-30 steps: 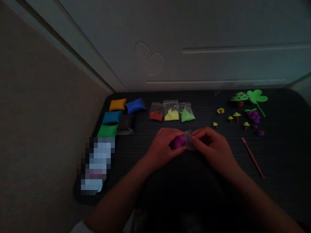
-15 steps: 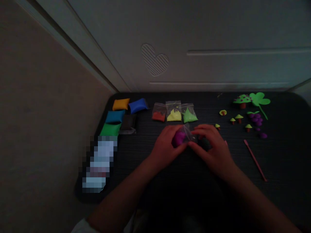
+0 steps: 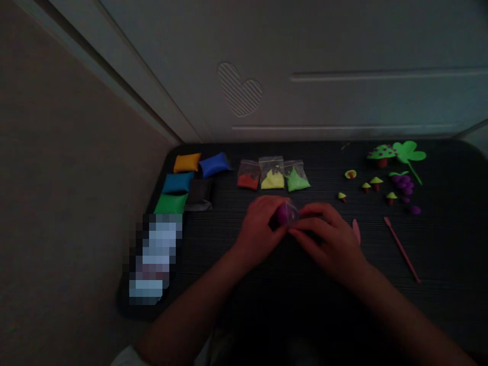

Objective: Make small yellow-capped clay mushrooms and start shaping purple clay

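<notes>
Between my hands, above the middle of the dark table, is a small clear plastic bag (image 3: 292,213) with a purple lump of clay inside. My left hand (image 3: 257,226) is closed around the bag from the left, hiding part of it. From the other side, my right hand (image 3: 333,236) pinches the bag's near right edge between thumb and fingertips. Just beyond the hands lie three clear zip bags of clay: a red one (image 3: 248,175), a yellow one (image 3: 272,174) and a light green one (image 3: 297,176).
Coloured packets, such as an orange one (image 3: 187,163) and a blue one (image 3: 215,164), lie at the left above a blurred-out item (image 3: 162,244). At the right are little clay mushrooms (image 3: 376,183), purple clay grapes (image 3: 403,184), a green clay leaf (image 3: 409,153) and a pink stick tool (image 3: 402,249).
My right hand has shifted a little left, its fingertips coming together on the bag's edge. The bag looks more bunched up, and more of a pink tool beside my right hand shows.
</notes>
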### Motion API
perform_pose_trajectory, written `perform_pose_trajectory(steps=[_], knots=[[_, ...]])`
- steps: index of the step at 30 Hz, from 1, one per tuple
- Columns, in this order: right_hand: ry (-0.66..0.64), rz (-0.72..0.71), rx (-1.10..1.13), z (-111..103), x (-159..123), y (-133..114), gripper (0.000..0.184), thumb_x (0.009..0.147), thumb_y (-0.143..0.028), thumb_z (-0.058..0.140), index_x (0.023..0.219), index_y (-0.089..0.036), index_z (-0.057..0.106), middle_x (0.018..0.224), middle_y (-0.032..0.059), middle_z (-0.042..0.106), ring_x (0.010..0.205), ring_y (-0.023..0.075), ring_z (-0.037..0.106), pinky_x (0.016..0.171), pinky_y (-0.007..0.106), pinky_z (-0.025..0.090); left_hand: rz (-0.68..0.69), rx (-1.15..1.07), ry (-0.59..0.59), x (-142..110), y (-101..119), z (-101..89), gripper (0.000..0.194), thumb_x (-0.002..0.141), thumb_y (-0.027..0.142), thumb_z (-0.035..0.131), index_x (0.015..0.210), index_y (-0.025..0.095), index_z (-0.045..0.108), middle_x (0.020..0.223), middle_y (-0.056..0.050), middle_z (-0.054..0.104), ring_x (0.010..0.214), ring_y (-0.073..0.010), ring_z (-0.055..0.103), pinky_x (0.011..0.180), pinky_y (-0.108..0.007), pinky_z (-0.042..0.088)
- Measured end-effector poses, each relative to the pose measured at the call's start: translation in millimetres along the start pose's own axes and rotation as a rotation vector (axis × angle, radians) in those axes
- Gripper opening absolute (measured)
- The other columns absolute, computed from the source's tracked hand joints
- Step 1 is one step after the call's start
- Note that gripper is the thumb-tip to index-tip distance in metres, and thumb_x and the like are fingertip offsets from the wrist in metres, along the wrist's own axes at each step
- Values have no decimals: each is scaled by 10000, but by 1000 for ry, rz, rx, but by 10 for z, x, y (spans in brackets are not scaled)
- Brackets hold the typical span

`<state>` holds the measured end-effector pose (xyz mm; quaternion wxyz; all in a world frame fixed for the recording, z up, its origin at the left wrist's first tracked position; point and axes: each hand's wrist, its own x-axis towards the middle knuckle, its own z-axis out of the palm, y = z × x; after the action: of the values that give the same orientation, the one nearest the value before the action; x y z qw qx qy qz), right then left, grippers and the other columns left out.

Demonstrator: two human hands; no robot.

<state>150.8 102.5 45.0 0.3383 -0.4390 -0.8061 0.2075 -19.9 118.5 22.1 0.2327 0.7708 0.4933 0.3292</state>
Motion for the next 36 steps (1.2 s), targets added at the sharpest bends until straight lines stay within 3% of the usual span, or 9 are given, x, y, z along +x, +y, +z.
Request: perform_pose_trajectory(steps=[7, 10, 14, 19, 23, 26, 30, 32, 36], knots=[[19, -110, 27, -9, -50, -85, 199, 777, -159, 596, 974, -178, 612, 942, 57, 599, 857, 156, 554, 755, 301, 465, 33, -72, 5, 13, -21, -14, 349, 758, 276, 608, 1083, 169, 543, 1062, -79, 635, 1010, -201, 549, 889, -382, 431], [94, -68, 89, -111, -21, -86, 209, 789, -162, 571, 996, -180, 596, 956, 57, 589, 879, 155, 557, 766, 292, 459, -20, -149, -9, 11, 13, -42, 294, 749, 302, 620, 1012, 178, 576, 990, -59, 651, 945, -187, 575, 845, -357, 452], [106, 101, 178, -134, 4, -75, 187, 817, -160, 533, 983, -222, 592, 958, 39, 588, 925, 163, 554, 809, 313, 450, -210, -331, -65, -3, 34, -67, 257, 753, 333, 614, 967, 192, 597, 973, -46, 649, 908, -176, 593, 836, -345, 459], [-48, 373, 462, -10, 15, -63, 175, 857, -283, 499, 1018, -239, 552, 963, 33, 598, 886, 155, 581, 763, 308, 480, -462, -830, -136, 23, 2, -56, 328, 796, 394, 499, 1049, 190, 542, 1013, -74, 628, 893, -194, 602, 780, -348, 484], [-223, 352, 458, 49, 18, -98, 259, 790, -299, 596, 1034, -238, 532, 899, 6, 600, 801, 133, 574, 711, 276, 474, -531, -1070, -127, 38, 28, -35, 293, 793, 419, 427, 972, 193, 477, 840, -42, 573, 729, -154, 578, 674, -318, 489], [-247, 261, 340, 22, 11, -96, 163, 806, -203, 554, 967, -230, 562, 859, 0, 600, 782, 130, 566, 713, 273, 455, -475, -929, -166, 23, 67, -52, 311, 707, 371, 579, 917, 214, 413, 745, 21, 492, 638, -119, 519, 599, -274, 458], [-25, 283, 311, -83, -2, -34, 163, 849, -177, 475, 988, -234, 539, 911, 18, 596, 842, 143, 571, 730, 279, 453, -348, -320, -130, 16, 94, -106, 264, 703, 254, 606, 902, 210, 439, 781, 22, 508, 678, -121, 503, 636, -271, 423], [40, 255, 285, -127, -1, -14, 200, 845, -217, 498, 1043, -242, 520, 945, 30, 580, 871, 157, 561, 755, 298, 455, -277, -126, -157, 18, 87, -112, 210, 714, 220, 580, 885, 204, 460, 798, 10, 531, 709, -139, 521, 657, -285, 424], [-59, 96, 139, -120, 23, -23, 292, 775, -289, 605, 1049, -227, 526, 988, 59, 567, 937, 203, 536, 793, 350, 453, -152, 28, -208, 5, 50, -68, 133, 724, 198, 551, 834, 201, 475, 808, -20, 560, 797, -184, 552, 702, -315, 443]])
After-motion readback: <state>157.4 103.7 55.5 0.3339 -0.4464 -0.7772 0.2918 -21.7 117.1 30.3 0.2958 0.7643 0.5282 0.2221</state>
